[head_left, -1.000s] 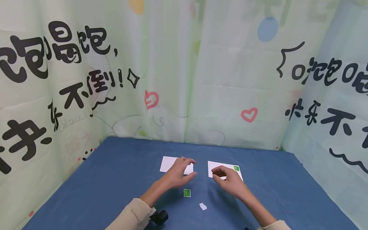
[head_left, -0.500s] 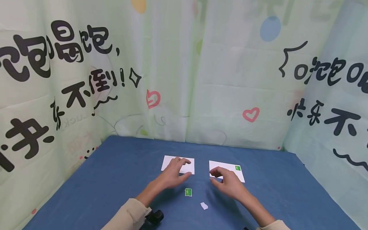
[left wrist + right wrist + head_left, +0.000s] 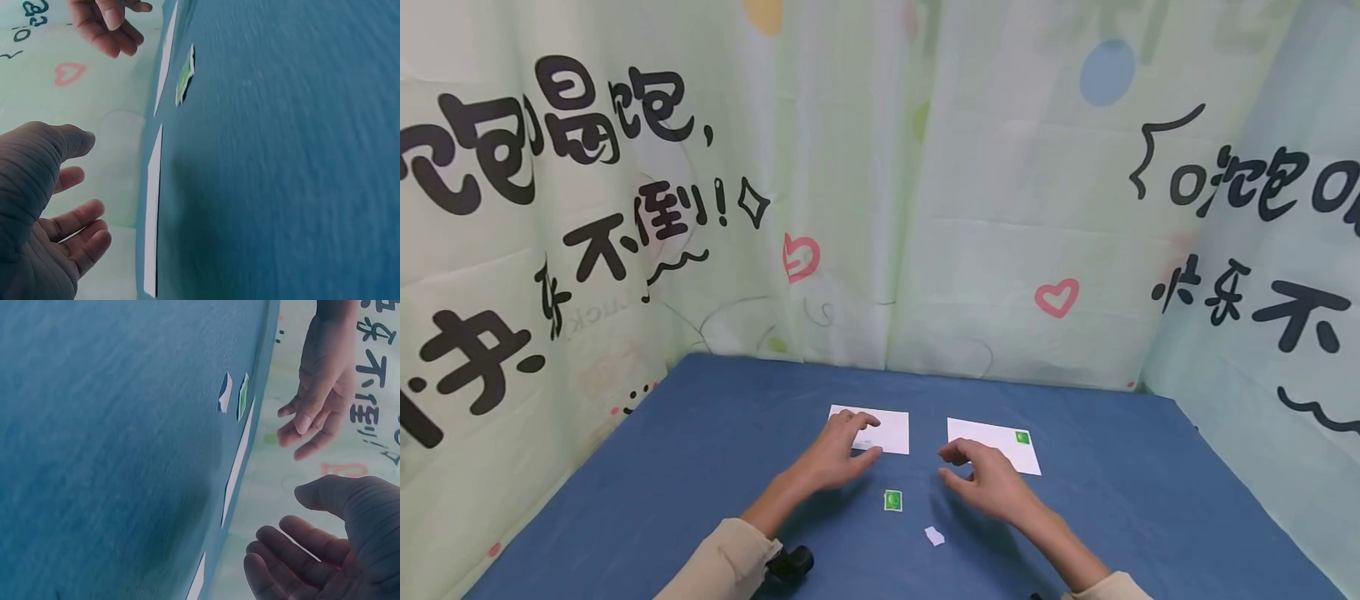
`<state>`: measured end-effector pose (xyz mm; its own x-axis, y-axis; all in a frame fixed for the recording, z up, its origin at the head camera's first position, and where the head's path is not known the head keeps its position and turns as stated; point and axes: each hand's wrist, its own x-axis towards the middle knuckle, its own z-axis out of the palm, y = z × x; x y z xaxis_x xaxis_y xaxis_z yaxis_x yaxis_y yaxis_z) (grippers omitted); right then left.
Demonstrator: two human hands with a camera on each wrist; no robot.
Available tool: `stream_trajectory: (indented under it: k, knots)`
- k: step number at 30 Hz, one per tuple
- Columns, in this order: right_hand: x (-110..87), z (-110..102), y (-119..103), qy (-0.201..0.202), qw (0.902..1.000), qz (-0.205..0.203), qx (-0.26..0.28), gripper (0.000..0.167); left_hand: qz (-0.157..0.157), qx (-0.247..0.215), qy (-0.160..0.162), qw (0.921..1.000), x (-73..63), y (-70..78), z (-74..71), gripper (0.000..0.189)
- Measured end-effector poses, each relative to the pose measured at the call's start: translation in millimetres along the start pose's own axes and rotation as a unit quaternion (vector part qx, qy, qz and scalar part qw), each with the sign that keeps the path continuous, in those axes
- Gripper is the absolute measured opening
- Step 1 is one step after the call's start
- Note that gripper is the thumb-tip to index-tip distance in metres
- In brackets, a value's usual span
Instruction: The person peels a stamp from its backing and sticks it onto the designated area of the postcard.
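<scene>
- A loose green stamp [image 3: 892,501] with a white border is lying flat on the counter [image 3: 647,517], between the two forearms and nearer the person than both cards.
- A white scrap [image 3: 935,536] is lying near that stamp, a little to its right and closer to the person; the two are sitting apart.
- The left card [image 3: 891,432], white, is lying farther back on the counter; the left hand [image 3: 841,452] is hovering above it and hiding its left part from the head view.
- The right card [image 3: 988,432], also white, is lying beside the left one with a gap between them; a second green stamp [image 3: 1022,437] is sitting in its far right corner.
- The left hand is holding its thumb apart from its loosely bent fingers, a wide gap showing between them; it is hanging clear of the counter.
- The right hand [image 3: 988,482] is hovering by the near left corner of the right card, partly covering it; its fingers are curving loosely, the thumb standing apart from them.
- Pale sleeves [image 3: 722,554] are covering the forearms; a black device [image 3: 792,563] is showing beneath the left wrist.
- A pale green curtain [image 3: 970,167] is hanging behind and along both sides; it is bearing black writing, pink hearts [image 3: 1057,297] and coloured spots.
</scene>
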<state>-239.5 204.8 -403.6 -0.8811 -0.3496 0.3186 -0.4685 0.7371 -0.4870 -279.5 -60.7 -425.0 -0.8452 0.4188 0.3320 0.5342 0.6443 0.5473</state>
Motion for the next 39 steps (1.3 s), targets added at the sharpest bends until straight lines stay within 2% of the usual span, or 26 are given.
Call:
stream_trajectory:
  k: [7, 16, 24, 39]
  knots:
    - [1.6, 5.7, -2.2, -0.017, 0.9998, -0.010, 0.001, 0.021, -0.008, -0.004, 0.009, 0.9999, -4.3, -10.3, -3.4, 0.038]
    - [4.8, 10.5, -7.6, -0.035, 0.9990, -0.025, 0.011, 0.021, -0.031, -0.003, 0.009, 0.9995, -7.7, -15.8, -8.7, 0.039]
    - [9.2, 19.1, -12.9, -0.053, 0.9985, -0.014, 0.008, 0.020, -0.047, 0.012, 0.014, 0.9987, -10.8, -20.8, -12.8, 0.039]
    - [10.7, 24.8, -20.9, -0.083, 0.9955, -0.042, 0.019, 0.024, -0.078, 0.037, 0.010, 0.9962, -11.4, -30.5, -16.9, 0.038]
